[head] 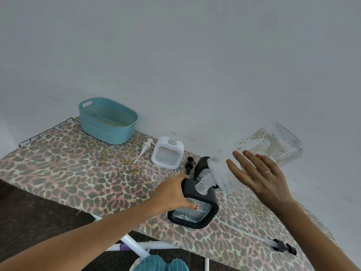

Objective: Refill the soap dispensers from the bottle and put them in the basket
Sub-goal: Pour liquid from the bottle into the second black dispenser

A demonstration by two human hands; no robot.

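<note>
My left hand (172, 192) grips a black soap dispenser (203, 220) that stands open-necked on the leopard-print board (78, 173). My right hand (259, 177) holds a large clear bottle (277, 141) tilted down to the left. Its fingers lie across the bottle's side and the thumb is hidden. The bottle's ribbed mouth meets the dispenser's neck. A second black dispenser (202, 165) stands just behind. A white dispenser (168, 153) with its pump off stands further back. The teal basket (109, 122) sits at the back left with no dispenser in it.
A white pump (143, 149) lies left of the white dispenser and a black pump (189, 165) to its right. Another black pump with a long tube (283, 247) lies near the board's right front edge. A white wall runs behind the board.
</note>
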